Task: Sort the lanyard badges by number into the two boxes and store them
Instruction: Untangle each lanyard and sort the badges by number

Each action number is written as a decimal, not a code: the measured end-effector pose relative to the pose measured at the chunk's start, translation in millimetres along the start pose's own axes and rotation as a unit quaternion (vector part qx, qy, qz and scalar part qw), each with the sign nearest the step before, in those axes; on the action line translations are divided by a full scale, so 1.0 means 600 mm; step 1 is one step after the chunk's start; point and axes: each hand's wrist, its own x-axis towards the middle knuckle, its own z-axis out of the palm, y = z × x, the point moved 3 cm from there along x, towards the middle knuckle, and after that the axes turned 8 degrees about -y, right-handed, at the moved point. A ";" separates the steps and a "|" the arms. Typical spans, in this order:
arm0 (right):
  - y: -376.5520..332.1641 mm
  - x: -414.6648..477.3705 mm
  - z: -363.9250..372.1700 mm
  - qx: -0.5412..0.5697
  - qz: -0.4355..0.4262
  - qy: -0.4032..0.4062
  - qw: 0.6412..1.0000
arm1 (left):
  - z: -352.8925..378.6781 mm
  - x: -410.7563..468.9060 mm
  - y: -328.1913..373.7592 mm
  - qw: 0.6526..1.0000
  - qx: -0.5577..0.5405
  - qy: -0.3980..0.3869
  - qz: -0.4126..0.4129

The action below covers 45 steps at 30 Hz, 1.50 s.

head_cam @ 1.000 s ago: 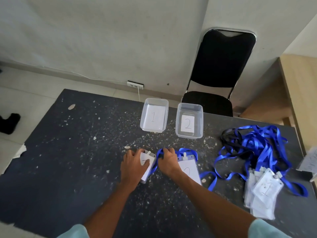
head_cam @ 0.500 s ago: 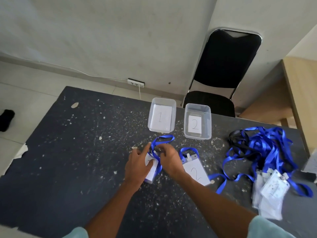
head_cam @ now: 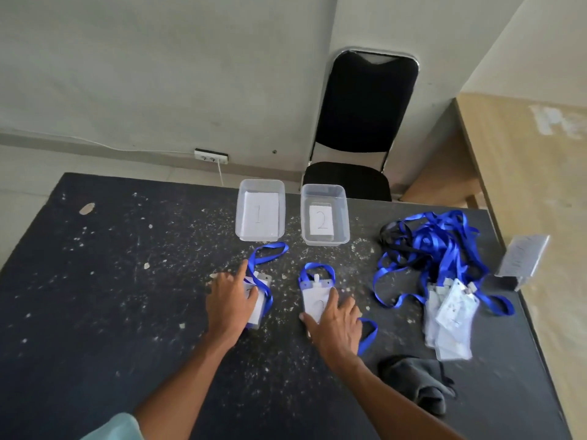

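Note:
Two clear plastic boxes stand side by side at the table's far edge, box 1 [head_cam: 261, 183] with a paper marked 1 and box 2 [head_cam: 324, 187] with a paper marked 2. My left hand [head_cam: 228, 303] lies flat on a badge [head_cam: 259, 315] whose number is covered. Its blue lanyard [head_cam: 268, 254] loops out toward box 1. My right hand [head_cam: 338, 323] rests with straight fingers on a badge marked 2 [head_cam: 313, 296], a blue strap trailing beside it. At the right lies a tangled pile of blue lanyards [head_cam: 438, 246] with several more badges [head_cam: 451, 315].
The dark table [head_cam: 127, 281] is speckled with white flecks. A grey cloth [head_cam: 419, 382] lies near my right forearm. A clear card stand [head_cam: 524, 258] sits at the right edge. A black chair [head_cam: 365, 122] stands behind the boxes, a wooden desk [head_cam: 524, 169] to the right.
My right hand let go of the left badge's lanyard and moved right onto the badge marked 2. My left hand stays on its badge; the lanyard loop now lies on the table.

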 end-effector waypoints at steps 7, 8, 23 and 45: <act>0.013 -0.018 -0.021 0.060 -0.041 0.040 0.997 | 0.004 -0.027 0.017 0.997 -0.018 0.072 -0.008; 0.022 -0.018 -0.027 0.068 -0.051 0.047 0.995 | 0.005 -0.029 0.023 0.996 -0.027 0.084 0.013; 0.353 0.025 -0.148 0.092 0.077 0.150 0.981 | 0.160 -0.142 0.328 0.996 0.021 -0.024 0.088; 0.377 0.017 -0.145 0.143 0.004 0.181 0.973 | 0.186 -0.142 0.434 0.943 -0.256 -0.127 0.172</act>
